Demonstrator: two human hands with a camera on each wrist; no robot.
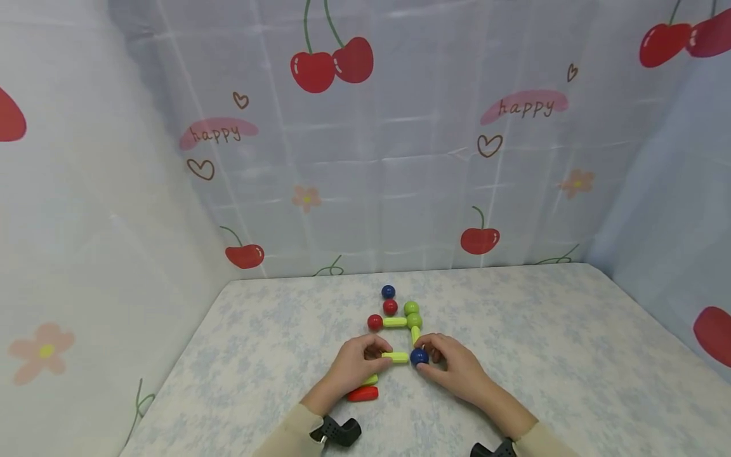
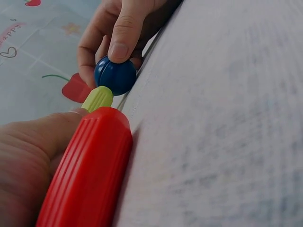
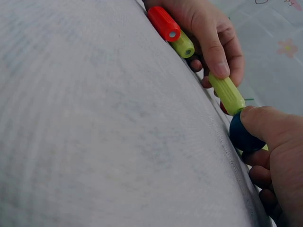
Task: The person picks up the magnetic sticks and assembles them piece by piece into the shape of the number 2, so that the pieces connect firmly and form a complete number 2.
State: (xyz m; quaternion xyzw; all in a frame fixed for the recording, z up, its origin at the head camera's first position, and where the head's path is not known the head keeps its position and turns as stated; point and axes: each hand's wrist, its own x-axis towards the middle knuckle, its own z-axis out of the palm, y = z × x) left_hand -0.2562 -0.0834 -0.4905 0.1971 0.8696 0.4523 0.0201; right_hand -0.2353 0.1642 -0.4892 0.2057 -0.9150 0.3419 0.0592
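Observation:
My left hand (image 1: 355, 367) pinches a yellow-green rod (image 1: 398, 357) near its left end. The rod's other end points at a blue ball (image 1: 419, 357), which my right hand (image 1: 459, 371) holds between thumb and fingers. In the right wrist view the rod (image 3: 227, 94) appears to meet the ball (image 3: 244, 135); whether they touch, I cannot tell. Beyond the ball, another yellow-green rod (image 1: 415, 335) runs up to a green ball (image 1: 414, 320). A red rod (image 1: 363, 394) and a yellow-green rod (image 1: 370, 381) lie beside my left hand, the latter partly hidden.
A yellow-green rod (image 1: 395, 322) lies between a red ball (image 1: 374, 322) and the nearer green ball. Behind them are another green ball (image 1: 411, 308), a second red ball (image 1: 390, 307) and a blue ball (image 1: 388, 292). A cherry-print curtain (image 1: 394, 190) stands behind the table (image 1: 548, 343).

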